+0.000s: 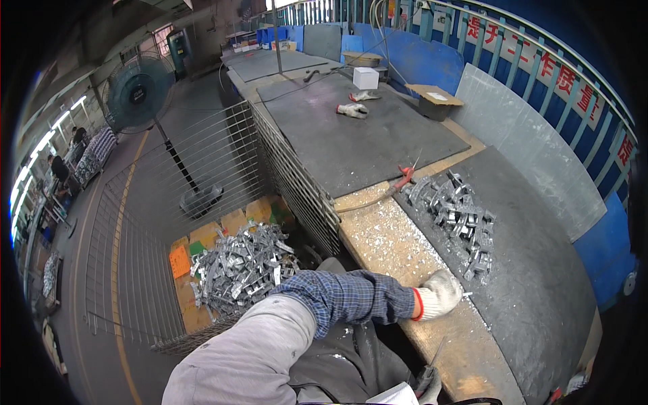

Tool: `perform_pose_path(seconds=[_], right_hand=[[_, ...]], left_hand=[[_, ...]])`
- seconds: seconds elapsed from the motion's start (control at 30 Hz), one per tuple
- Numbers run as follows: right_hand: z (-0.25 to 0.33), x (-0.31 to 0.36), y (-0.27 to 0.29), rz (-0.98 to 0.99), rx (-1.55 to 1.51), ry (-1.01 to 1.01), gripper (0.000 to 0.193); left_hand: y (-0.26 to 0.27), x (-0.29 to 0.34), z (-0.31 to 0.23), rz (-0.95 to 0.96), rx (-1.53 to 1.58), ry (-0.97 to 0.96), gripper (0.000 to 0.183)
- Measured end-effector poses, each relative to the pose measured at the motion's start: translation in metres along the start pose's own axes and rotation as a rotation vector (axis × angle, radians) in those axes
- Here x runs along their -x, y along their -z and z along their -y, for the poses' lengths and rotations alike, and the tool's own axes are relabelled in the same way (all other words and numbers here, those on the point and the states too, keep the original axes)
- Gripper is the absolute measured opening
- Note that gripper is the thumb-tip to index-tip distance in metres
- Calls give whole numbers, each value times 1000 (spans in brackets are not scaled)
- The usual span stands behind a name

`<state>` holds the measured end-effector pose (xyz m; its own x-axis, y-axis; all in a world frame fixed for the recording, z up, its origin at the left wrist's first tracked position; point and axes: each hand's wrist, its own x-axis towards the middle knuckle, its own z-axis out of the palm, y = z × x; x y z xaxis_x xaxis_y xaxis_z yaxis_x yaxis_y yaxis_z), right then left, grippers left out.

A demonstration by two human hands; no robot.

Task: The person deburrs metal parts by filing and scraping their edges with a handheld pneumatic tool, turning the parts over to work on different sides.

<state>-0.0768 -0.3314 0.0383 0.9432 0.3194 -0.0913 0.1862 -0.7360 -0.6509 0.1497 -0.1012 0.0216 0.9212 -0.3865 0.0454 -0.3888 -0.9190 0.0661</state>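
Note:
My left hand (439, 295), in a white knit glove with a red cuff, rests at the bench's wooden front edge. Its fingers are curled downward; a small pale tip shows beside them, but what they hold is hidden. Low in the picture, my gloved right hand (430, 393) is partly cut off and closed around a dark-handled tool with a thin pointed metal shaft (440, 351). Beyond the left hand, a heap of silvery metal castings (459, 216) lies on the dark mat (533, 270).
A wire cage (297, 175) at my left holds many similar castings (243, 266) over cardboard. Metal chips litter the wooden strip (385, 233). A red-handled tool (405, 177), loose gloves (352, 110), a white box (365, 78) and a dark bin (434, 106) sit farther along. A fan (138, 93) stands left.

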Motion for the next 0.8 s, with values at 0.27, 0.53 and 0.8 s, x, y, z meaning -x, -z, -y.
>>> perform_pose_path(seconds=[0.27,0.53,0.8], right_hand=[[11,6,1,-271,-41,-69,80],[28,16,17,-252,-35,-277,72],[39,-5,25,-156,-22,-302,74]], left_hand=[[-8,0,17,-289,-53,13,31],[69,63,50,265,1326,265,35],[-15,87,41,-214,1662,189,49]])
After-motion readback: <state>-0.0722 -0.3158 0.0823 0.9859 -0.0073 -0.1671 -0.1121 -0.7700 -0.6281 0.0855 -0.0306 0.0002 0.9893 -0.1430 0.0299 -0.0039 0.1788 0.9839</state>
